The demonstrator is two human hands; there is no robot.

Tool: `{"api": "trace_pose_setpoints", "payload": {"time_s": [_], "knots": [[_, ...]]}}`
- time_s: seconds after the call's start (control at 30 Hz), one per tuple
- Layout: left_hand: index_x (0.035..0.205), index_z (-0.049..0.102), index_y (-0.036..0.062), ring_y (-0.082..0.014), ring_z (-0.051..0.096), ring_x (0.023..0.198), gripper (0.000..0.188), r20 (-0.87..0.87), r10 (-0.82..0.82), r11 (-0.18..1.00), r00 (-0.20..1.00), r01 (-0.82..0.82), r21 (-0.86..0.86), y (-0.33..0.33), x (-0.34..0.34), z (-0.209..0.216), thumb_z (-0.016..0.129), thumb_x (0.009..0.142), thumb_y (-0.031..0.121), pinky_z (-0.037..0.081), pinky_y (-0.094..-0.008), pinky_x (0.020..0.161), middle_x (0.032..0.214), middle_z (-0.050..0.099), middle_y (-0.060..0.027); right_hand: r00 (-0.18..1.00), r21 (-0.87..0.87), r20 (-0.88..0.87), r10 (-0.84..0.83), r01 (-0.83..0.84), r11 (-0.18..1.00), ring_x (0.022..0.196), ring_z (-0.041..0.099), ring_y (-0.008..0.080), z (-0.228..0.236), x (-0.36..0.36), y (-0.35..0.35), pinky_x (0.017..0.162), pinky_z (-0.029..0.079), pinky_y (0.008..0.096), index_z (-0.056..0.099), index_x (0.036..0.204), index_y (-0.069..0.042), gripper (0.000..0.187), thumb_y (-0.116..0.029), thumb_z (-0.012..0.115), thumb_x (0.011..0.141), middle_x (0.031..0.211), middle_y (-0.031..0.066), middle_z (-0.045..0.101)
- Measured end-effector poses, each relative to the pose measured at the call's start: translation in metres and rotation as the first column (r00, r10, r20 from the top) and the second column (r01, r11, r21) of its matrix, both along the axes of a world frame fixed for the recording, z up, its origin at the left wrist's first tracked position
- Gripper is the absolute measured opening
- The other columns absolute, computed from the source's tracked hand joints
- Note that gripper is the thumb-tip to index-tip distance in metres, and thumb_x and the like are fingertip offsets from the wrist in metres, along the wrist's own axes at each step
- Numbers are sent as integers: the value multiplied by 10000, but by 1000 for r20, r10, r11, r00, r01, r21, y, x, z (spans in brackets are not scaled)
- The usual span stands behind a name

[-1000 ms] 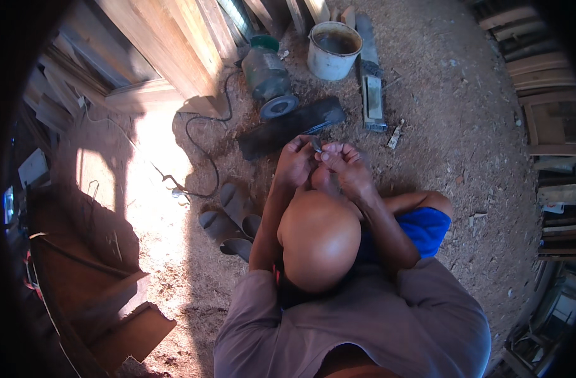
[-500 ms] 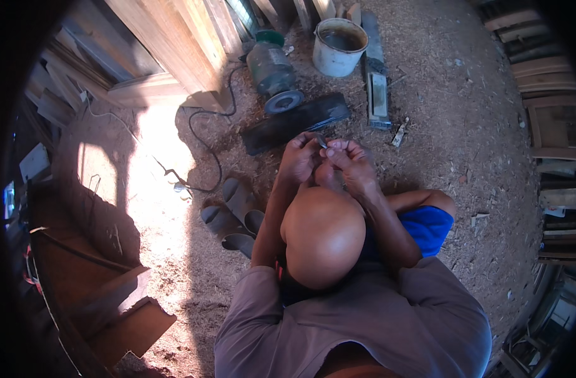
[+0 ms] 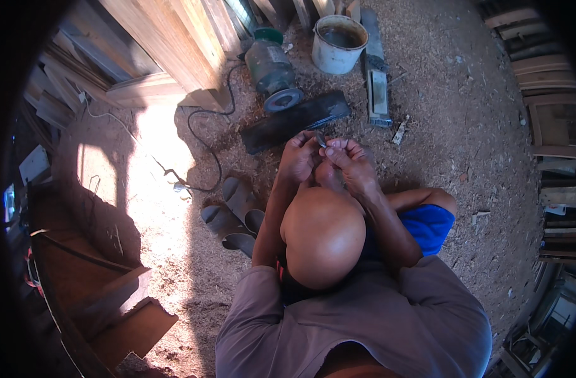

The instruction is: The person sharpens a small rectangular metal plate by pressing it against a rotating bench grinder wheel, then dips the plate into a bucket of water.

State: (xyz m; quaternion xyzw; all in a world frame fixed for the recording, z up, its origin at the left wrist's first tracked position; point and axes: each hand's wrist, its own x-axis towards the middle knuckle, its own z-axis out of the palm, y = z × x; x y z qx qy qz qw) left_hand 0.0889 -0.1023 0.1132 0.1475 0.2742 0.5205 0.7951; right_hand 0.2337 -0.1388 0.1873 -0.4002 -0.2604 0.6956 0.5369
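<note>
"Left hand (image 3: 297, 161), head view: what condition?"

"Thumb and fingers drawn together, pinching a small dark metallic piece (image 3: 320, 140). Exact kind: too small to tell."

"Right hand (image 3: 353, 165), same view?"

"Thumb and bent fingers clamped on the same piece, from its near end."

"Position of the piece relative to each hand?"

"Between the two sets of fingertips: just right of the left hand's, up and left of the right thumb. Slender, set at a slant."

"Nearest items?"

"One bare raised knee (image 3: 324, 239), between the forearms. One long black slab (image 3: 294, 121), on the ground just beyond the hands."

"Beyond the slab?"

"One green-ended electric motor (image 3: 269, 66), fitted with a grey disc (image 3: 283, 99) close to the slab; one whitish bucket (image 3: 338, 58), dark inside; one pale oblong block (image 3: 379, 94) in a narrow dark frame, right of the slab."

"Left side?"

"One dark cable (image 3: 215, 154), curving over the ground; one pair of grey boots (image 3: 237, 214), lying beside the left forearm."

"Clothing?"

"Grey-brown shirt (image 3: 357, 321); blue shorts (image 3: 427, 227)."
</note>
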Motion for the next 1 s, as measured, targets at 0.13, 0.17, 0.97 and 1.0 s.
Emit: {"api": "trace_pose_setpoints", "payload": {"time_s": [0.13, 0.17, 0.97, 1.0], "knots": [[979, 571, 18, -200, 655, 820, 110, 5, 18, 1000, 1000, -18, 9, -1, -1, -1, 632, 905, 72, 579, -369, 759, 947, 653, -123, 999, 0, 43, -18, 18, 1000, 794, 626, 110, 1, -2, 1, 737, 518, 229, 606, 970, 7, 82, -9, 623, 891, 893, 54, 649], [979, 570, 20, -198, 655, 815, 104, 7, 26, 1000, 1000, -26, 11, -1, 0, -1, 628, 908, 70, 579, -368, 757, 948, 653, -122, 997, -10, 71, -37, 37, 999, 771, 614, 103, -1, 0, 2, 717, 513, 226, 607, 982, 6, 87, -23, 615, 900, 876, 49, 648], [906, 599, 24, -64, 541, 625, 128, -837, 48, 997, 545, -71, 11, 53, -97, -90, 687, 830, 78, 438, -196, 561, 730, 594, -7, 657, 0, 742, 131, -197, 980, 703, 557, 92, -146, -50, 128, 663, 466, 284, 631, 895, 20, 154, -113, 681, 836, 770, 56, 653], [901, 612, 10, -69, 540, 616, 133, -870, 50, 997, 491, -78, 13, 55, -103, -96, 686, 831, 94, 430, -210, 544, 716, 601, -13, 624, -19, 768, 146, -205, 979, 705, 587, 113, -147, -56, 132, 669, 474, 293, 645, 922, 28, 198, -138, 694, 825, 782, 88, 672]]}}
